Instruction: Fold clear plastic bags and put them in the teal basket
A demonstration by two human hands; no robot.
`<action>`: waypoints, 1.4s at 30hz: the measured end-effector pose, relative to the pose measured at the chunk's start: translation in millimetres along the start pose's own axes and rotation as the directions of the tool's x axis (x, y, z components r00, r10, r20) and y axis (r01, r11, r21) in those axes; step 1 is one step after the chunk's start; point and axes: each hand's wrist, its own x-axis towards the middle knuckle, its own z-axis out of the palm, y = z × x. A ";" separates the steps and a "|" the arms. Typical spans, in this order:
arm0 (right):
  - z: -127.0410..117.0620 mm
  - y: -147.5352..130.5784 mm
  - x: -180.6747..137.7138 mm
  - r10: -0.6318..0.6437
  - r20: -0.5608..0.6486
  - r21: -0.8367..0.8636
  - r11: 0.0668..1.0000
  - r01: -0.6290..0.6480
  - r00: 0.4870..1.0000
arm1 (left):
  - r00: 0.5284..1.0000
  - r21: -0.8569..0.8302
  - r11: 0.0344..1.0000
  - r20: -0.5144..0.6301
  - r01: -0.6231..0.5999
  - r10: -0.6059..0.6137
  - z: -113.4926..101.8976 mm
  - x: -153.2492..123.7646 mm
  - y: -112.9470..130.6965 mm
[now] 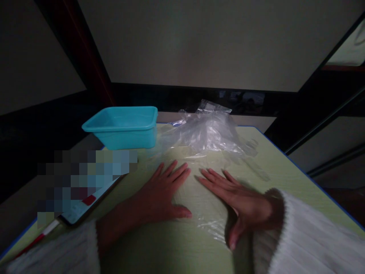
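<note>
My left hand (162,192) lies palm down on the table, fingers stretched forward and thumb out to the right. To its right, my right hand (242,199) is also spread, its fingers pointing forward and left and its thumb toward me. Beneath and between them is a thin, clear plastic film (212,226), wrinkled near my right thumb. Its outline is hard to make out. Just beyond my fingertips sits a crumpled heap of clear plastic (209,133); finger-like strips at its right side resemble disposable gloves. Neither hand grips anything.
A turquoise plastic basin (125,139) stands at the table's back left corner. A phone (75,213), partly blurred out, lies at the left with a red and white cable (42,234). The pale yellow table (171,255) has a blue edge, and a panelled surface rises behind it.
</note>
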 end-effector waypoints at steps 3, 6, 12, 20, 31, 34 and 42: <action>-1.6 -0.7 -0.8 0.018 0.063 0.003 1.000 -0.018 0.998 | 1.000 0.008 1.000 -0.005 -0.009 0.009 0.3 0.5 -3.2; -5.0 -1.0 -3.3 0.006 0.097 -0.001 1.000 -0.006 0.995 | 1.000 0.019 1.000 -0.009 -0.012 0.012 0.8 -0.1 -3.4; 3.2 6.9 -1.6 0.002 0.054 0.024 1.000 -0.004 0.999 | 1.000 0.024 0.999 -0.018 -0.021 0.022 0.5 -0.5 -0.7; -1.6 1.7 -1.8 0.057 0.087 0.042 0.997 -0.061 0.995 | 0.985 0.079 0.994 -0.149 -0.078 0.089 2.7 -2.9 -3.5; -0.3 -2.8 -6.0 0.011 -0.034 0.048 0.999 -0.009 0.999 | 0.794 -0.109 0.792 0.025 -0.601 0.607 -1.0 -22.4 57.0; 1.2 -1.3 -4.7 0.030 0.006 0.012 0.999 -0.030 1.000 | 0.801 -0.188 0.793 0.047 -0.580 0.597 -0.5 -21.5 54.9; 15.1 11.8 -1.9 0.018 -0.111 -0.025 0.999 -0.021 0.994 | 0.838 -0.246 0.813 0.005 -0.528 0.545 1.0 -20.5 35.2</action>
